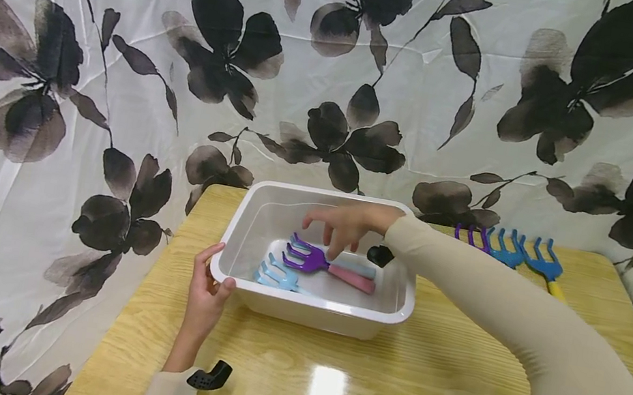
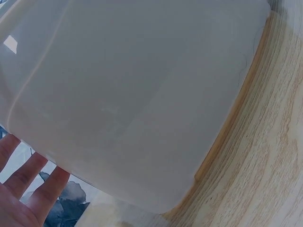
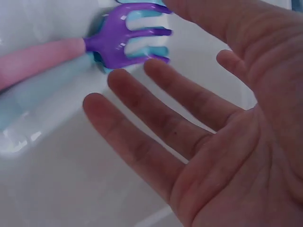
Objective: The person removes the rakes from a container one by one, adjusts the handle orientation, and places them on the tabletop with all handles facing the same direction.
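A white plastic basin (image 1: pixel 310 314) stands on the table. My left hand (image 1: pixel 206 297) holds its near left corner, thumb at the front rim and fingers along the left side; the left wrist view shows those fingers against the outer wall (image 2: pixel 118 104). Over the basin's inside hovers my right hand (image 1: pixel 343 224), fingers spread and holding nothing. Beneath it lies a purple hand rake (image 1: pixel 309 260) with a pink handle, partly covering another rake with a pale blue handle (image 1: pixel 357 269). A light blue rake (image 1: pixel 279 276) lies nearer the front wall. In the right wrist view, my fingertips (image 3: pixel 118 78) are close to the purple tines.
At the table's back right lie more hand rakes: a purple one (image 1: pixel 472 236), a blue one (image 1: pixel 505 250) and a blue one with a yellow handle (image 1: pixel 544 262), partly behind my right sleeve. A floral curtain (image 1: pixel 335 76) hangs behind the wooden table (image 1: pixel 416 393).
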The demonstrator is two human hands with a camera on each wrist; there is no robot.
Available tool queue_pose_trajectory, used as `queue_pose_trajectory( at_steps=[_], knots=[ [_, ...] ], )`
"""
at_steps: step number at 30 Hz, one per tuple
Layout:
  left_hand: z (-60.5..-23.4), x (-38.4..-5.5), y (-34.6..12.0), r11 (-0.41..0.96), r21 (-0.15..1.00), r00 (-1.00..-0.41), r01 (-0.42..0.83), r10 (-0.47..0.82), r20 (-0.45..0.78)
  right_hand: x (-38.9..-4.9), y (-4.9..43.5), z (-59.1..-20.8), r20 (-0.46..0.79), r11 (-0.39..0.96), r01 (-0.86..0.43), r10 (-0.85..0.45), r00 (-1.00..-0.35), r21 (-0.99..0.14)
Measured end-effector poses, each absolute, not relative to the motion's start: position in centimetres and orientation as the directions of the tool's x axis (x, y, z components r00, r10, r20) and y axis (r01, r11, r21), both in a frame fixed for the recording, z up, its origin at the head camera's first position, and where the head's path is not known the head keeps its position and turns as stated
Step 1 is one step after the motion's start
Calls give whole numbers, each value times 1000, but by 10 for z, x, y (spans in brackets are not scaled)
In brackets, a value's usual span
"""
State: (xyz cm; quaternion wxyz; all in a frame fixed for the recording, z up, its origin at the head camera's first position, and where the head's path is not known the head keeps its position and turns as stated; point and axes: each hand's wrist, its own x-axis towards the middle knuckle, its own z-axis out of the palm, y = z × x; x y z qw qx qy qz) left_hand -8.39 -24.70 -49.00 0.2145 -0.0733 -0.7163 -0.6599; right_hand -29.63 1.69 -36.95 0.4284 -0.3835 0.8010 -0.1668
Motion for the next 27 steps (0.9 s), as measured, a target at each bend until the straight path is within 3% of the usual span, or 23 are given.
queue_pose_trajectory(
  at_steps=[8, 23, 27],
  knots=[
    [-491, -86, -248, 118, 910, -894, 398, -172, 413, -295, 11, -395, -648, 702, -448, -701, -299, -553],
    [-490, -89, -249, 103, 907, -891, 408, -171, 421, -289, 11, -419, -692, 721, -530, -654, -305, -447],
    [-490, -90, -249, 101, 910, -894, 402, -173, 414, -286, 6, -423, -701, 745, -519, -629, -335, -420]
  ],
)
